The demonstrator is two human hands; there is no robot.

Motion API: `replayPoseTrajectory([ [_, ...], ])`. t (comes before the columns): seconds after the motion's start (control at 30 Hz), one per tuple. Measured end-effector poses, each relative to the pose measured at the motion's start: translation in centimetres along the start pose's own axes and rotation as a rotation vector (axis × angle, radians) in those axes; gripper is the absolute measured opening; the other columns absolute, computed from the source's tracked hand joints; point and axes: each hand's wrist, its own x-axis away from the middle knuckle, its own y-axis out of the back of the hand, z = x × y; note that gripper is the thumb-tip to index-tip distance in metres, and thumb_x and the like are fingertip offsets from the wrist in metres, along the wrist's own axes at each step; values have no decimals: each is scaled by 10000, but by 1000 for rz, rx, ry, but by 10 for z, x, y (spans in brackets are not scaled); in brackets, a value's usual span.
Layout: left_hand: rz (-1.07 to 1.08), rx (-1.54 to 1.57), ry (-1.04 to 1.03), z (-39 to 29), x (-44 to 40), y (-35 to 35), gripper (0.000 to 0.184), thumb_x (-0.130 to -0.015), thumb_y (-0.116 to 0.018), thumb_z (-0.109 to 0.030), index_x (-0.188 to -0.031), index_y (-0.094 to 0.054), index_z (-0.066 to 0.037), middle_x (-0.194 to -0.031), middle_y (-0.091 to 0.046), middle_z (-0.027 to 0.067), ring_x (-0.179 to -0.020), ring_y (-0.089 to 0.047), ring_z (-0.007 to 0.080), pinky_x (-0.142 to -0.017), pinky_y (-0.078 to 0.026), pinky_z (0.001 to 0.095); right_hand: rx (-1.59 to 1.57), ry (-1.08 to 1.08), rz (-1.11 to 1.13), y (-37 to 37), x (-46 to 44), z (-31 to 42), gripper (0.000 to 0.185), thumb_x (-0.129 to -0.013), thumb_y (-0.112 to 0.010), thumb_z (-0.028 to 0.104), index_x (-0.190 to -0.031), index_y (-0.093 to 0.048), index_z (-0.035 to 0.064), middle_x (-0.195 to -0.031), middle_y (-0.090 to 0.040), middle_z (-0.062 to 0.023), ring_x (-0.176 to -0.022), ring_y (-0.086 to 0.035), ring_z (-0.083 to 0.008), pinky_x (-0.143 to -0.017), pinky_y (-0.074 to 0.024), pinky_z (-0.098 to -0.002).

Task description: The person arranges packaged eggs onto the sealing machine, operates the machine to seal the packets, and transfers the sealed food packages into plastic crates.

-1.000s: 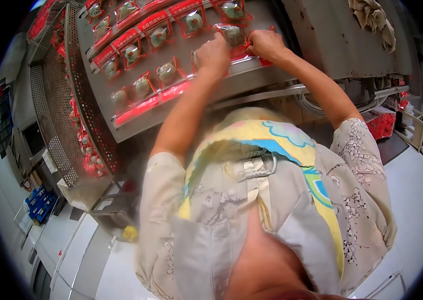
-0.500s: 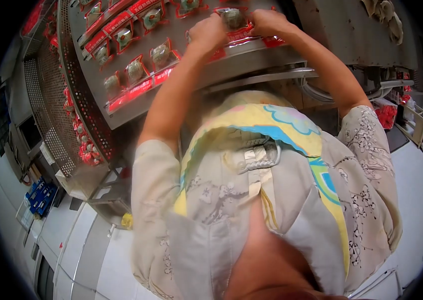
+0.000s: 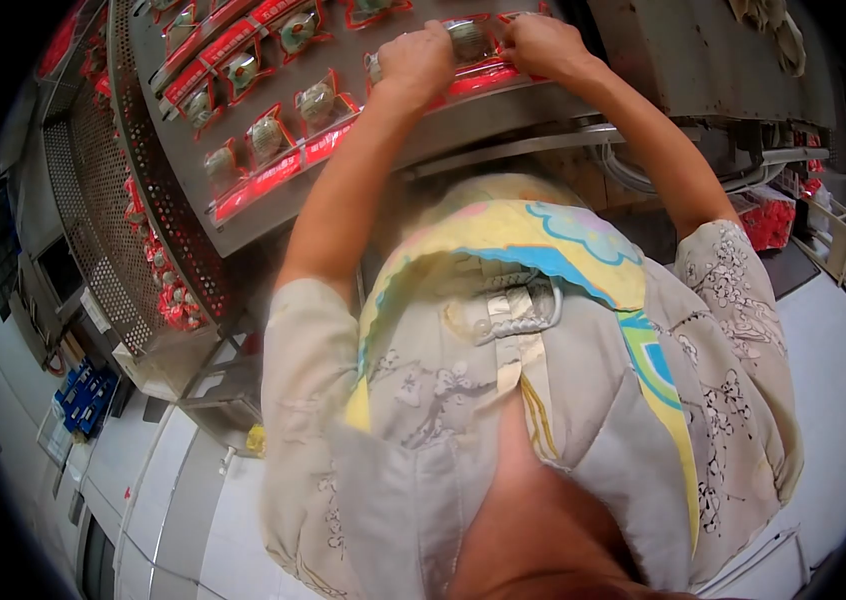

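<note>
Rows of round greenish items, egg-like and sealed in clear and red plastic packets, lie on a metal tray (image 3: 363, 160). My left hand (image 3: 417, 62) is closed, its curled fingers at the left end of one packet (image 3: 470, 42) by the near edge. At that packet's right end my right hand (image 3: 546, 46) is closed too, fingers bent and pinched against the red film. The fingertips of both hands are partly hidden. Other packets (image 3: 318, 102) lie left of my left hand, beside a long red printed strip (image 3: 273, 180).
On the left stands a perforated metal guard (image 3: 93, 200) with red packets (image 3: 175, 300) along it. A dark metal machine housing (image 3: 713, 70) is at the right, with a glove-like cloth (image 3: 788, 40) on top. Pipes run beneath the tray edge.
The view has shifted slightly. Both hands stay at the same packet with only small finger movements; the right hand's fingers look a little more drawn in.
</note>
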Motion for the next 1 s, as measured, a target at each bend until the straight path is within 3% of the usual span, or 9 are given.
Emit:
replayPoseTrajectory([
  [0.1,-61,31,30,-11,22,7,383,-742,-700,-284,-985,-534,-39,-924,-640,159,-887,-627,335,-727,-503,448,-113,78,-196,8,22,-10,232,-799,-613,271,-915,-648,73,-881,-650,-149,-851,-627,-337,-741,-494,-437],
  [0.2,-453,154,-274,-26,48,1,495,-682,-753,-333,-1056,-560,-73,-918,-610,95,-889,-605,290,-721,-509,400,-95,172,-339,13,47,-28,252,-764,-659,238,-961,-628,84,-910,-620,-118,-884,-601,-316,-765,-481,-418],
  [0.27,-462,127,-336,-27,41,-26,393,-708,-700,-207,-1069,-580,-108,-881,-580,55,-869,-583,254,-689,-508,370,106,259,-337,2,61,-39,294,-732,-687,191,-996,-607,89,-949,-589,-102,-920,-576,-300,-797,-470,-398],
  [0.37,-467,77,-438,-24,37,-44,295,-728,-623,-110,-1022,-607,-138,-848,-567,46,-836,-584,234,-651,-506,356,157,258,-293,-7,67,-31,332,-693,-701,122,-1000,-578,93,-972,-547,-87,-945,-542,-287,-818,-456,-387],
  [0.4,-460,73,-463,-24,37,-45,284,-731,-600,-83,-1007,-615,-149,-838,-563,44,-829,-584,227,-640,-505,350,128,311,-363,-16,64,-33,247,-725,-660,108,-953,-568,87,-932,-551,-89,-906,-555,-282,-792,-464,-389],
  [0.5,-428,61,-459,-26,48,-44,287,-741,-565,-50,-988,-628,-181,-818,-553,38,-806,-582,216,-611,-502,335,103,296,-394,-31,64,-31,94,-776,-578,72,-869,-584,81,-868,-552,-81,-867,-566,-276,-760,-471,-383],
  [0.6,-457,119,-479,-25,50,-50,295,-741,-565,-54,-993,-626,-194,-829,-554,36,-795,-581,217,-599,-498,336,47,287,-446,-33,66,-30,54,-778,-565,70,-826,-589,76,-852,-552,-81,-863,-564,-275,-760,-469,-385],
  [0.83,-531,172,-442,-36,48,-55,251,-724,-578,-53,-939,-653,-159,-786,-526,51,-766,-558,223,-576,-478,344,83,334,-406,-33,61,-35,77,-780,-533,54,-821,-588,89,-843,-545,-79,-857,-557,-268,-753,-464,-386],
  [1.0,-493,146,-395,-38,51,-55,299,-748,-564,-66,-1012,-641,-183,-840,-539,50,-809,-566,226,-617,-487,343,66,358,-374,-28,62,-38,62,-787,-524,58,-808,-577,81,-836,-534,-74,-865,-549,-267,-760,-456,-395],
])
